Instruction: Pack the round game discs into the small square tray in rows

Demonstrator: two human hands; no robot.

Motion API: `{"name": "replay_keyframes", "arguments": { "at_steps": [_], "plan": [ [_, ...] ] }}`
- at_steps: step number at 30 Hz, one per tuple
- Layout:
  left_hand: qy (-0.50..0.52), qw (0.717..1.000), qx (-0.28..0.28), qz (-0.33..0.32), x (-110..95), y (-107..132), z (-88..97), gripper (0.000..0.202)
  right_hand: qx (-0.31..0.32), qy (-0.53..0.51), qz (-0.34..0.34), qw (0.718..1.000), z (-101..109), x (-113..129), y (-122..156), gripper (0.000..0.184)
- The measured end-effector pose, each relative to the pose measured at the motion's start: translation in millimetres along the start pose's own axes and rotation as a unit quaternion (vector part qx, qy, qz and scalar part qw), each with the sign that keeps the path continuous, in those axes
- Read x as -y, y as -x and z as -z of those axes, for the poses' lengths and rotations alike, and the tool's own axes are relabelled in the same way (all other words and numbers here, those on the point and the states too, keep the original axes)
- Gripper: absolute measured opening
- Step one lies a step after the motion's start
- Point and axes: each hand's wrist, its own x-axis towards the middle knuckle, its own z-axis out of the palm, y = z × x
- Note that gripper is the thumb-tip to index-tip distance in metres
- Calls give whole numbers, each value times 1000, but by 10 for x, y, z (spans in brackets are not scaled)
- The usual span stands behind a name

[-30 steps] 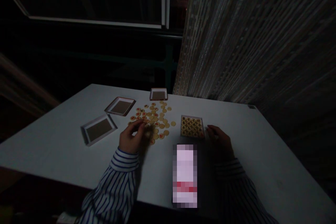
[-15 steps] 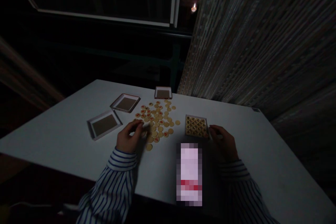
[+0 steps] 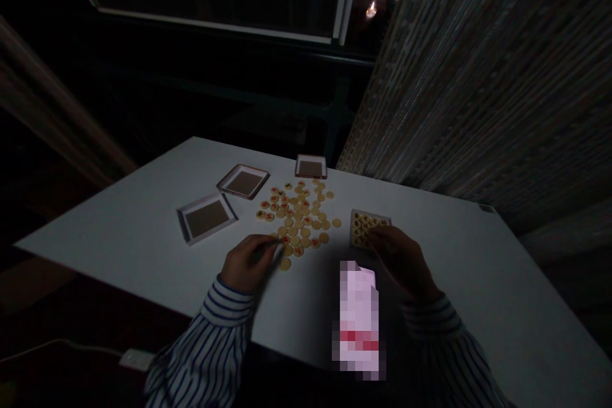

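Note:
Loose round xiangqi pieces [image 3: 306, 231] are spread across the white table [image 3: 157, 268], some showing red or dark characters and others plain. My left hand [image 3: 249, 261] is at the near left side of the pile, its thumb and fingertips drawn together by a piece; whether one is between them is hidden. My right hand [image 3: 404, 258] reaches over a shallow square box [image 3: 352, 229] that holds rows of pieces with dark characters. Its fingers are bent close together and cover the box's near right part, so what they hold does not show.
Three shallow open boxes stand beyond the pile: a near-left one [image 3: 206, 218], a middle one [image 3: 243, 182] and a far one [image 3: 310, 167]. A bright pixelated rectangle [image 3: 358, 319] lies close to me. String curtains [image 3: 454, 76] hang at the right, and a white power strip [image 3: 136, 360] is below the table.
My right hand has moved left from beside the box to over its pieces. My left hand has come down slightly to the pile's near edge. The whole view has shifted a little.

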Motion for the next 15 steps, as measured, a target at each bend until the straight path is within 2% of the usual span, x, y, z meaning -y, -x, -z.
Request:
{"name": "replay_keyframes", "arguments": {
  "at_steps": [4,11,15],
  "plan": [
    [-38,998,11,-43,68,101,-79,26,21,5,40,999,-42,85,-115,24],
    [-91,992,21,-81,179,248,-245,28,36,10,111,993,-23,344,-334,24],
    [-110,990,-1,-88,254,339,-314,27,57,8,124,991,-35,426,-423,24]
  ]
}}
